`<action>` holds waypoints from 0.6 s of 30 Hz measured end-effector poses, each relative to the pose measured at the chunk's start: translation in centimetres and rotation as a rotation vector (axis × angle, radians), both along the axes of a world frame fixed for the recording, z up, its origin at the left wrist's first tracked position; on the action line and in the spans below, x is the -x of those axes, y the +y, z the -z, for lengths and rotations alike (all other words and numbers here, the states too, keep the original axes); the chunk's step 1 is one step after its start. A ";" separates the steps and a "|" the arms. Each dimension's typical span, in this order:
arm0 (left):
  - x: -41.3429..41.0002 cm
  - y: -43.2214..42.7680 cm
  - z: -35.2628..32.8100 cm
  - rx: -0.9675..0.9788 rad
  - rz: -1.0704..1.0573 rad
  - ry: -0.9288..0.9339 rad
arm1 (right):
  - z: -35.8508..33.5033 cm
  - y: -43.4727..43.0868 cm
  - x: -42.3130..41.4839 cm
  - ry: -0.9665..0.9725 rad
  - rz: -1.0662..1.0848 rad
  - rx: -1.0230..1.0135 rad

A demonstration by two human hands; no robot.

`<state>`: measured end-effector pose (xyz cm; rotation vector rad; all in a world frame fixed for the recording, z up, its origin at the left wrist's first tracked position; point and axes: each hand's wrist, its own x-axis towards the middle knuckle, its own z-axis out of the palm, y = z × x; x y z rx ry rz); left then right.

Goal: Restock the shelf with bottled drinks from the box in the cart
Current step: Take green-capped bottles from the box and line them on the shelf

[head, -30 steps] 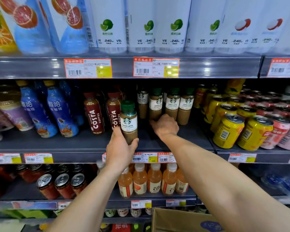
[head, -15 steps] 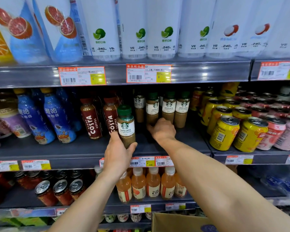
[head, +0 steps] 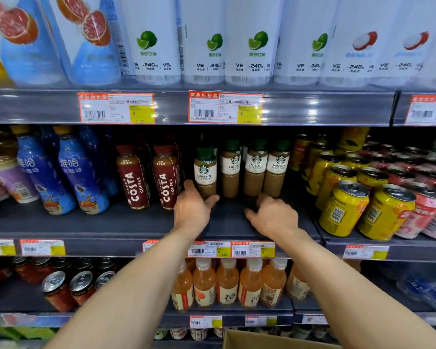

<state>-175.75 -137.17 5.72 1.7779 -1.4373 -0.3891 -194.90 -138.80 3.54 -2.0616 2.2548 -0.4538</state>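
Your middle shelf (head: 111, 222) carries the coffee drinks. From the left stand blue bottles (head: 81, 177), then two dark red coffee bottles (head: 134, 177), then a row of green-capped latte bottles (head: 256, 170), with yellow cans (head: 345, 207) and pink cans (head: 425, 212) tilted forward on the section to the right. The shelf above holds tall white bottles (head: 204, 41) with lime and lychee pictures. The one below holds orange drink bottles (head: 227, 283) and dark cans (head: 58, 288).

The latte bottle (head: 205, 170) you are placing stands upright on the middle shelf, cap up and label facing you, its long axis vertical. It is just right of the red coffee bottles and at the left end of the latte row, slightly forward of the others.

Your left hand (head: 194, 210) curls round its base, fingers up the left side and thumb under the right. The hand is a little blurred.

Your right hand (head: 272, 215) is beside it but apart, low over the bare shelf deck in front of the right-hand lattes. Its fingers are loosely bent and it holds nothing you can see.

A corner of the cardboard box (head: 275, 340) shows at the bottom edge. Its contents are out of view.
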 end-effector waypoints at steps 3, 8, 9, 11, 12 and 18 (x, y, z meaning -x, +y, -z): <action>0.2 -1.5 -0.1 -0.049 0.006 -0.051 | -0.2 0.2 1.1 -0.030 0.035 -0.003; 0.9 -3.0 0.6 -0.054 -0.040 -0.060 | -0.7 -0.9 3.2 -0.332 0.137 0.116; 0.9 -3.1 0.7 -0.048 -0.041 -0.044 | -0.9 -1.5 3.5 -0.371 0.155 0.123; 0.9 -3.3 1.0 -0.030 -0.038 0.007 | -1.2 -2.9 4.3 -0.427 0.163 0.123; 0.8 -3.4 1.0 -0.023 -0.039 0.028 | -1.3 -3.5 4.7 -0.451 0.153 0.119; 0.6 -3.8 1.3 -0.037 -0.032 -0.019 | -1.0 -5.2 5.0 -0.552 0.127 0.086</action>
